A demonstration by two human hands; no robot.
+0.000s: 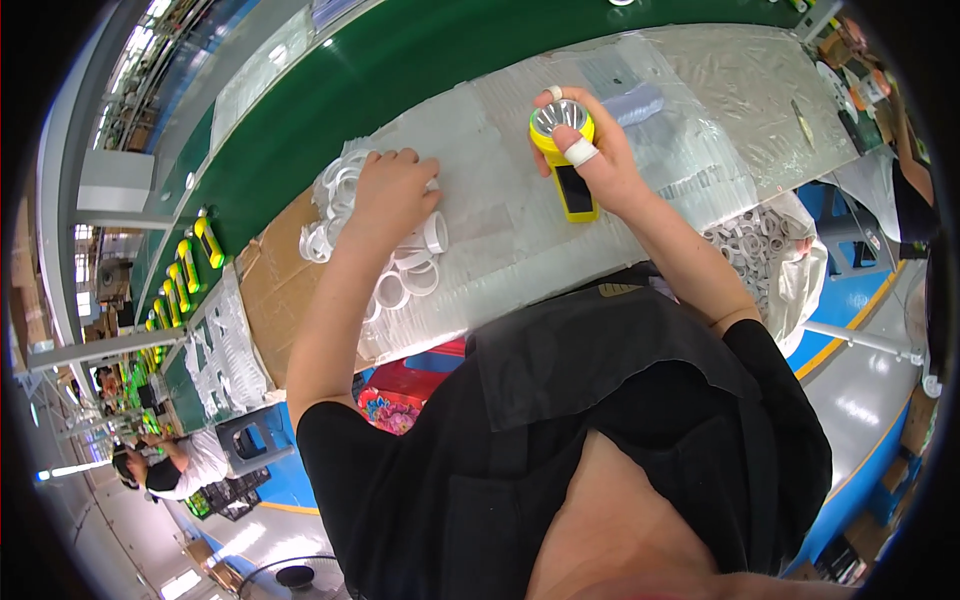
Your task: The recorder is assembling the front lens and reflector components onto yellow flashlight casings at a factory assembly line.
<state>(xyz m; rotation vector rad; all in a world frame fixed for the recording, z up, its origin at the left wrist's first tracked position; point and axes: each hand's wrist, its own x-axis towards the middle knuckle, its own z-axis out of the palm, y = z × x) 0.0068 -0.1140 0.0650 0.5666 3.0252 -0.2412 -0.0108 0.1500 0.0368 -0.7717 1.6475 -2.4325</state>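
Note:
My right hand [604, 165] grips a yellow flashlight [577, 205] above the table, with its round reflector head turned upward and a dark panel along its body. White tape wraps the thumb and one finger of that hand. On the left, my left hand [393, 190] reaches into a heap of white plastic rings [345, 180], its fingers curled over them. A bit of white ring shows between its thumb and fingers. More loose rings [405, 282] lie next to the wrist, toward the table's near edge.
A sack of small white rings [750, 245] hangs at the near right edge. Clear plastic wrap [637, 103] lies beyond my right hand. Yellow flashlights [207, 242] stand in a row along the green conveyor [270, 140] on the left. Co-workers sit at far left and far right.

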